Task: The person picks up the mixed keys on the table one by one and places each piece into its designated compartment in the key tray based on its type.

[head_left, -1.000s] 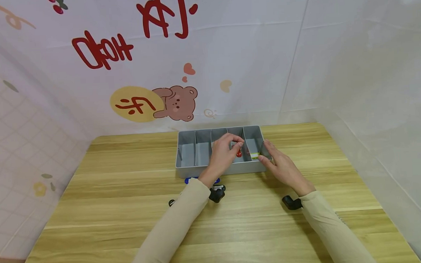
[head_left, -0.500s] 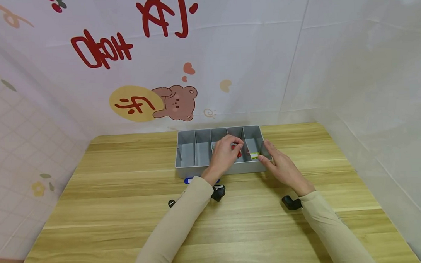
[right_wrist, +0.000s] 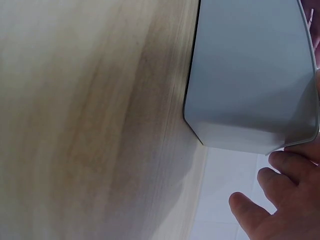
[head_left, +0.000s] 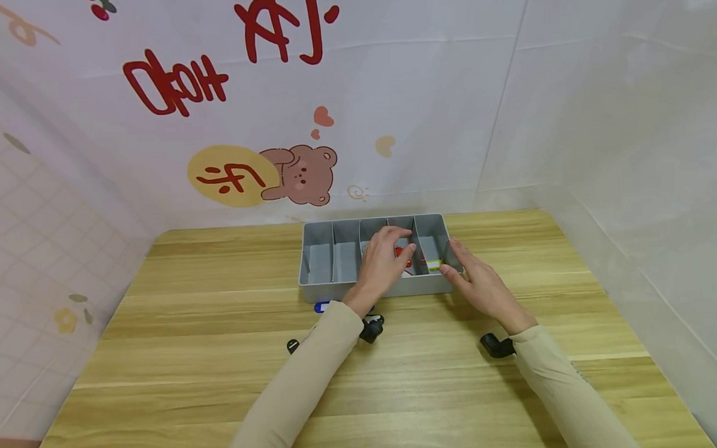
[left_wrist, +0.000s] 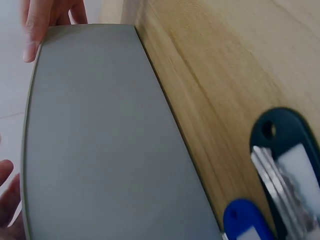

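A grey storage box (head_left: pixel 331 291) with several compartments stands against the back of the table. My left hand (head_left: pixel 379 263) hovers over its fourth compartment from the left, thumb and fingers spread apart. Below them lies a red key tag (head_left: pixel 400 252), partly covered by the hand. At the box's right end, my right hand (head_left: pixel 485 291) holds the front corner, thumb at the front rim and fingers along the end wall. A yellow-green key tag (head_left: pixel 434 265) lies in the rightmost compartment, near that thumb. The left wrist view shows mostly the box's front wall.
In front of the box lie a blue key tag (left_wrist: pixel 243 218) and a dark green key tag (left_wrist: pixel 282 125) with metal keys. A black tag (head_left: pixel 293 345) peeks out beside the left sleeve. Black wrist cameras (head_left: pixel 496 345) stick out from both wrists. Behind the table hangs a printed cloth (head_left: pixel 425 90).
My left thumb and fingertips were together over the fourth compartment and have parted, letting go of the red key tag, which now lies inside. The right hand has kept its place on the box.
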